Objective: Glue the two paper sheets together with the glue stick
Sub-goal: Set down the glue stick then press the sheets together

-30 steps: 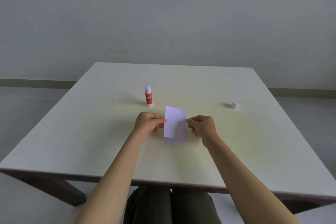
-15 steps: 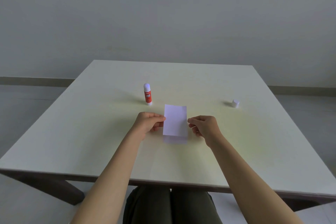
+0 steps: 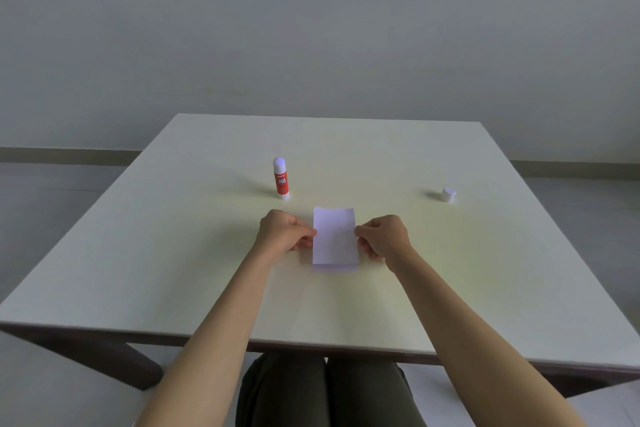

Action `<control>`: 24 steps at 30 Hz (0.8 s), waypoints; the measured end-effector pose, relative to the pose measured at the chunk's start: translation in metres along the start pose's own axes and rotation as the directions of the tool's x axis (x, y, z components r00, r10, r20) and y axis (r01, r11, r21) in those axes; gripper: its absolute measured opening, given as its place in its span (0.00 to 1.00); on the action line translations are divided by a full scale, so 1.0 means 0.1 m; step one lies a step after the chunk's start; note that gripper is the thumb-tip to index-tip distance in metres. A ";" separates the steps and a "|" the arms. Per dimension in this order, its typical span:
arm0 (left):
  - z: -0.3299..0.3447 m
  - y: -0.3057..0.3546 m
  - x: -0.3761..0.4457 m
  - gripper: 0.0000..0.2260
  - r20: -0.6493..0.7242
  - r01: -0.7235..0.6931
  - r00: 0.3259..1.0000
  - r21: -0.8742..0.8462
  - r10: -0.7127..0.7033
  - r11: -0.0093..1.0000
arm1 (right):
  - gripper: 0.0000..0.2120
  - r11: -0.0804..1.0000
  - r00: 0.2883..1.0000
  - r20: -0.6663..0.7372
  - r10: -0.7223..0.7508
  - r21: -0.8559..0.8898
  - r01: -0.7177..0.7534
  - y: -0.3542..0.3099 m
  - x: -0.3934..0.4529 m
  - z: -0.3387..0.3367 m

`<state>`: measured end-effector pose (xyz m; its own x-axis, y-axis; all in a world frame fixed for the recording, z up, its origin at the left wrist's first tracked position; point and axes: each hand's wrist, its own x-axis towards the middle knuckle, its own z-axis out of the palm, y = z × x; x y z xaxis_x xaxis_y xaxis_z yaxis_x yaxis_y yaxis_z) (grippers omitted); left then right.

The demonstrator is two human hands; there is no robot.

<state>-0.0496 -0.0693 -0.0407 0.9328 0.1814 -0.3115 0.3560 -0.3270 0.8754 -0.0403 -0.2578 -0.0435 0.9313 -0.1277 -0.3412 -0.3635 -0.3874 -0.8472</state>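
Observation:
A small white paper sheet (image 3: 334, 236) is held just above a second white sheet (image 3: 335, 267), which lies flat on the table with only its near edge showing. My left hand (image 3: 285, 230) pinches the upper sheet's left edge. My right hand (image 3: 382, 236) pinches its right edge. The red glue stick (image 3: 281, 179) stands upright and uncapped behind my left hand, apart from it. Its white cap (image 3: 448, 194) rests on the table far to the right.
The pale square table (image 3: 173, 253) has its near edge above my lap. A grey wall stands behind the table's far edge.
The upper sheet has turned from slightly skewed to square with the lower sheet and come down closer over it. Both hands keep their pinch on its side edges.

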 end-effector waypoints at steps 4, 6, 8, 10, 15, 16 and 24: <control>0.01 0.00 0.03 0.05 -0.011 0.003 1.000 0.077 -0.002 0.997 | 0.08 0.996 0.999 -0.005 -0.035 -0.084 0.034 0.00 0.00 0.01; 0.01 0.00 0.04 0.05 -0.010 0.005 1.000 0.104 -0.004 0.995 | 0.08 0.992 0.999 -0.002 -0.050 -0.115 0.049 -0.01 0.00 0.02; 0.02 0.01 0.04 0.05 -0.008 0.007 1.000 0.137 -0.006 0.991 | 0.06 0.988 0.998 0.002 -0.060 -0.139 0.060 -0.01 0.00 0.03; 0.03 0.02 0.03 0.04 -0.006 0.010 1.000 0.156 -0.010 0.988 | 0.05 0.986 0.998 0.005 -0.066 -0.152 0.066 0.00 0.01 0.03; 0.03 0.01 0.04 0.05 -0.008 0.026 1.000 0.160 -0.025 0.987 | 0.07 0.980 0.997 0.007 -0.077 -0.185 0.077 0.00 0.02 0.03; 0.03 0.01 0.04 0.06 -0.011 0.028 1.000 0.162 -0.027 0.986 | 0.07 0.978 0.997 0.008 -0.082 -0.192 0.082 0.00 0.02 0.03; 0.05 0.03 0.04 0.06 -0.008 0.015 1.000 0.204 -0.014 0.979 | 0.09 0.960 0.993 0.016 -0.118 -0.254 0.118 0.01 0.02 0.04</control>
<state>-0.0446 -0.0738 -0.0409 0.9272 0.1933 -0.3208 0.3743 -0.5061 0.7770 -0.0389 -0.2546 -0.0465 0.9671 -0.0661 -0.2455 -0.2327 -0.6193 -0.7499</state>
